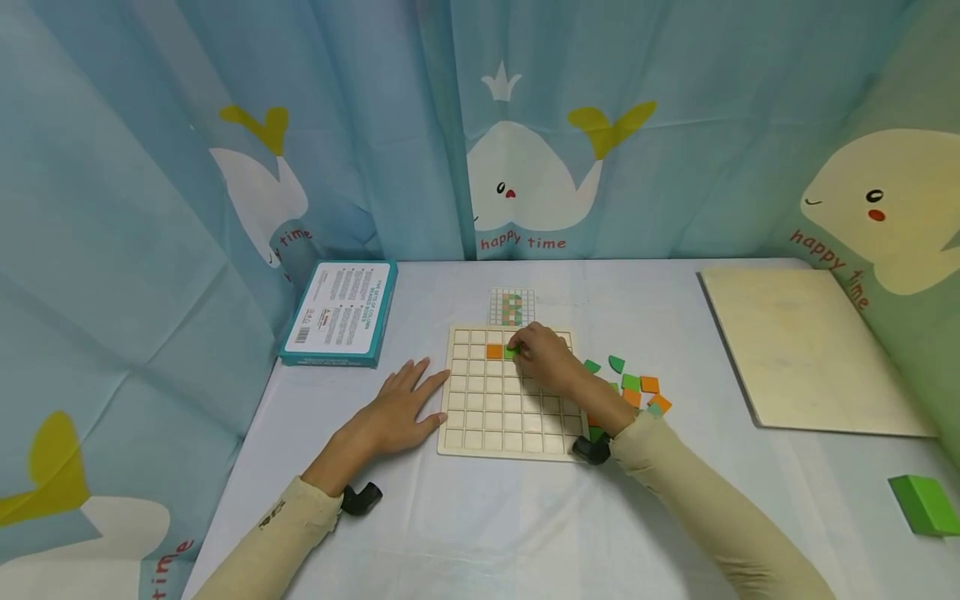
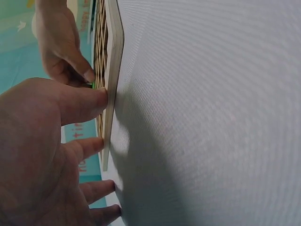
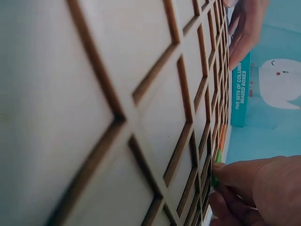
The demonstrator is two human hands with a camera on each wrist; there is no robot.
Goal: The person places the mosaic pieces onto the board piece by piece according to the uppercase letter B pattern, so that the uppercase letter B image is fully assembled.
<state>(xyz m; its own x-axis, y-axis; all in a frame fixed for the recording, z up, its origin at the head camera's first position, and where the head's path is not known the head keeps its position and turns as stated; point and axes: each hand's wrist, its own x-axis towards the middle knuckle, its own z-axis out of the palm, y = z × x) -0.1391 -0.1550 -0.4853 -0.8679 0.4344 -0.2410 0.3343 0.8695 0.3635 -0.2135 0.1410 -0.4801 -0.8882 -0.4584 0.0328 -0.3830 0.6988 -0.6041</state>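
Note:
A wooden grid board lies on the table, with an orange square tile in a cell of its second row. My right hand pinches a green tile between thumb and fingers, low over the board just right of the orange tile. The fingers partly cover the green, so its exact shape cannot be told. At the board's left edge, my left hand lies with fingers spread, its thumb and index fingertips touching the rim. Behind the board lies a small printed pattern card.
Loose green and orange tiles lie right of the board, partly hidden by the right forearm. A teal-edged box sits at back left. On the right are a flat wooden panel and a green block. Printed curtains surround the table.

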